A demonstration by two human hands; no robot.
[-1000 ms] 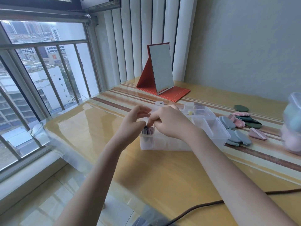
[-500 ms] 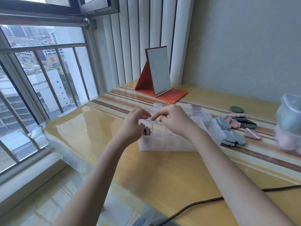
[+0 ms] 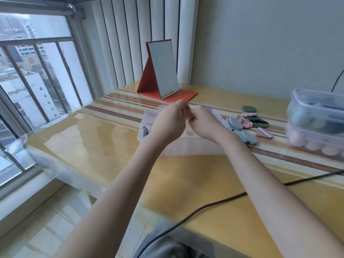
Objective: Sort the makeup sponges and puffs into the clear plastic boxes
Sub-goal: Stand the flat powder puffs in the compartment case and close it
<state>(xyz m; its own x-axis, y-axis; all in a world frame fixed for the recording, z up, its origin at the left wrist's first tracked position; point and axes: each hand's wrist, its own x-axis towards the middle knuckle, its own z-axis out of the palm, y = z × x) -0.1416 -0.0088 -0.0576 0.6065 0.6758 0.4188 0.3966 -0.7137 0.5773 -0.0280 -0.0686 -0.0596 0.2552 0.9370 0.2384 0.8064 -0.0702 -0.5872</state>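
A clear plastic box point(image 3: 188, 148) with compartments sits mid-table, and dark puffs point(image 3: 145, 131) stand on edge in its left end. My left hand point(image 3: 168, 125) and right hand point(image 3: 205, 125) hover over the box with curled fingertips meeting above it. Motion blur hides whether anything is pinched between them. Loose puffs point(image 3: 243, 130) in blue-grey, pink and dark green lie on the table just right of the box.
Two stacked clear boxes point(image 3: 316, 125) holding egg-shaped sponges stand at the right edge. A red folding mirror point(image 3: 163, 71) stands at the back. A dark cable point(image 3: 214, 203) crosses the near table. The window railing point(image 3: 37, 75) is on the left.
Both hands have risen slightly and drawn closer together above the box. The camera has swung right, bringing the stacked boxes into view.
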